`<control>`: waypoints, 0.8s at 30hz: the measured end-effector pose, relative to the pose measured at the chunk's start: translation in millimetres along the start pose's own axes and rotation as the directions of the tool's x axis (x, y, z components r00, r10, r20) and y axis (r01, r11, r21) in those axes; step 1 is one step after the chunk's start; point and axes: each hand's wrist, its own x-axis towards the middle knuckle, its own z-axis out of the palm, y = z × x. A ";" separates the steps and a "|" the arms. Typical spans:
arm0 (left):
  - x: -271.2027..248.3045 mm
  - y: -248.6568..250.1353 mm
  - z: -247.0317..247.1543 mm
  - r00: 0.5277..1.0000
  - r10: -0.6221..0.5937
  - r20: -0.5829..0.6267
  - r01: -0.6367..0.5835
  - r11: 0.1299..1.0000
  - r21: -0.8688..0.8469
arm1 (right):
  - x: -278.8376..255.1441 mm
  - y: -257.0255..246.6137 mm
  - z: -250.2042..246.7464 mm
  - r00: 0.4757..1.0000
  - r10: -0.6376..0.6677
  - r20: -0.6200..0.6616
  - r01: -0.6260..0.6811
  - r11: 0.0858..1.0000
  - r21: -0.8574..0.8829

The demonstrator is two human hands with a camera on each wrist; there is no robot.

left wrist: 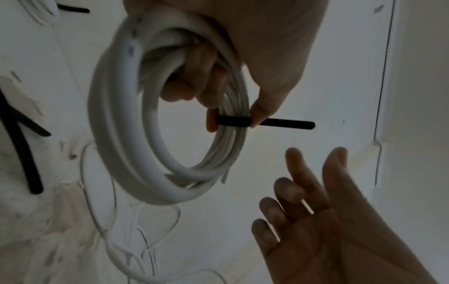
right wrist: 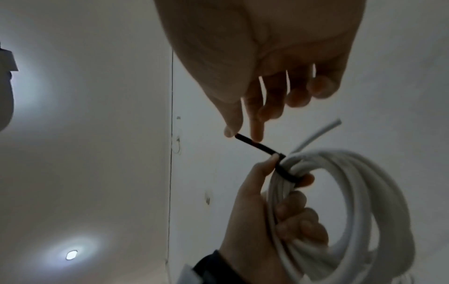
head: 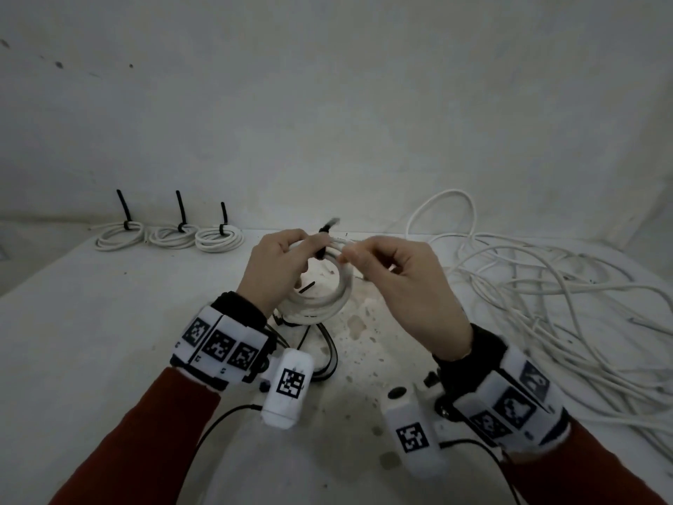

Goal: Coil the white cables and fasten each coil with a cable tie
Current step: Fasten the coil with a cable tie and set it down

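While the left hand [head: 274, 266] grips the round coil [head: 329, 293] of smooth white cable, the right hand [head: 397, 282] pinches the matte black cable tie [right wrist: 260, 147] strapped around it.

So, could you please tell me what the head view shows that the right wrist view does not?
Only the head view shows three finished coils tied in a row at the table's back left, a loose tangle of white cable on the right, and spare black ties lying under the hands. Only the right wrist view shows the right hand pinching the tie's free tail and a ceiling light. Both show the left hand holding the current coil with the black cable tie around it.
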 end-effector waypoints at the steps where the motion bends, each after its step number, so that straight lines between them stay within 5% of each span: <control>1: 1.8 -1.1 -2.0 0.999 -0.040 0.007 0.040 0.999 -0.030 | 3.7 2.0 -2.1 0.998 -0.025 -0.066 0.019 0.996 -0.087; 3: 4.5 -0.5 -4.9 0.996 -0.086 0.006 0.086 0.994 -0.060 | 13.2 5.4 -3.1 0.998 -0.020 -0.065 0.001 0.957 -0.289; 7: 13.6 3.8 -11.4 0.988 -0.152 0.005 0.152 0.984 -0.090 | 40.9 8.7 8.8 0.956 0.208 0.208 -0.088 0.876 -0.474; 13: 35.7 2.7 -29.4 0.969 -0.236 0.068 0.245 0.949 -0.197 | 90.2 12.3 40.1 0.957 0.143 0.254 0.055 0.767 -0.640; 18: 61.0 -17.2 -40.3 0.965 -0.261 0.006 0.258 0.950 -0.175 | 124.9 27.8 68.3 0.911 0.275 0.309 -0.028 0.786 -0.617; 24: 109.6 -57.1 -57.6 0.912 -0.409 -0.020 0.409 0.913 -0.012 | 168.5 67.3 99.2 0.828 0.507 0.239 -0.391 0.828 -0.403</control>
